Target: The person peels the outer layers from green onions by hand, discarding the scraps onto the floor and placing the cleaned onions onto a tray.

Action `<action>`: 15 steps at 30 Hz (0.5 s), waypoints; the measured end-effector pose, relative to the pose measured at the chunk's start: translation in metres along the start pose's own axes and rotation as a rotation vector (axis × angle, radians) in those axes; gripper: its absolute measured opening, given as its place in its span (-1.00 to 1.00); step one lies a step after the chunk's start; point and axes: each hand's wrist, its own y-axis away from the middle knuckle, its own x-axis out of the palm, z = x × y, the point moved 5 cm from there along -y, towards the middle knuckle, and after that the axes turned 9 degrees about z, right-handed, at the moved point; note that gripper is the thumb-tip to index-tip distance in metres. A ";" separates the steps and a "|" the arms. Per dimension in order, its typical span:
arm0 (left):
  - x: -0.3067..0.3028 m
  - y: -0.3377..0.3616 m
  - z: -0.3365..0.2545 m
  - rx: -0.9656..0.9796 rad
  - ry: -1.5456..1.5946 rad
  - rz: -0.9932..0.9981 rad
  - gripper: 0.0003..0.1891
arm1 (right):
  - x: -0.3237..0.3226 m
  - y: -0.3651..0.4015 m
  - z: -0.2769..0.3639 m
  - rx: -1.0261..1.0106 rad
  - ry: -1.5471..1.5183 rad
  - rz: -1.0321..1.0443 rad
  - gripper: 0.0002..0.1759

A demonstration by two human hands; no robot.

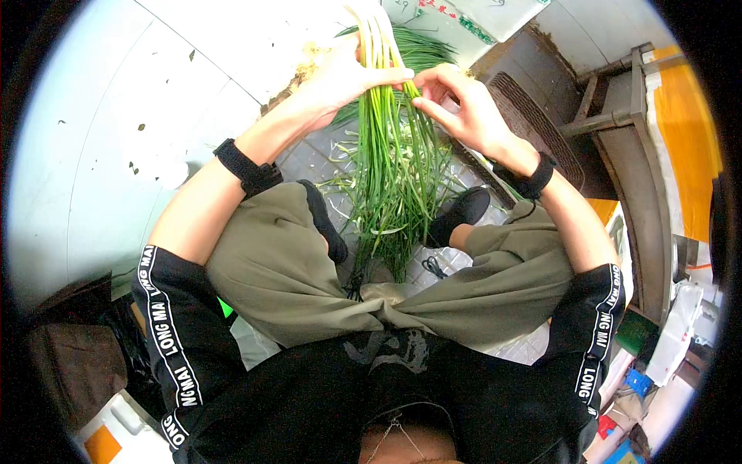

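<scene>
A long bunch of chives [376, 116] hangs from my left hand [348, 81], pale stem ends up and green leaves down. The fingers of that hand are wrapped round it just below the pale part. My right hand [468, 112] is at the bunch's right edge, thumb and forefinger pinched on a few chive stalks. Below, loose leaves and trimmings [402, 213] lie in a heap on the floor between my feet. Behind my hands lies another pile of chives [429, 48], partly hidden by the bunch.
A white tiled wall [116, 116] rises at the left. White boxes [495, 23] with printing stand at the back. At the right are a brown woven mat or basket [533, 124] and a wooden-framed stand [634, 155]. My black shoes [468, 213] flank the heap on the tiled floor.
</scene>
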 end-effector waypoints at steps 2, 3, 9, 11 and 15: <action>0.001 0.000 0.002 0.009 0.023 -0.011 -0.56 | -0.001 0.001 0.008 0.020 0.019 -0.027 -0.74; 0.001 0.001 0.001 0.017 0.047 -0.024 -0.55 | -0.003 0.001 0.010 0.040 0.038 -0.053 -0.74; 0.000 0.000 0.002 0.009 0.067 -0.037 -0.56 | 0.000 0.004 0.013 -0.050 0.167 -0.035 -0.74; -0.001 0.000 0.003 0.012 0.067 -0.044 -0.59 | 0.003 0.005 0.011 -0.025 0.163 -0.041 -0.73; -0.003 0.000 0.003 0.011 0.024 -0.067 -0.67 | 0.006 0.003 0.007 0.025 0.158 -0.095 -0.74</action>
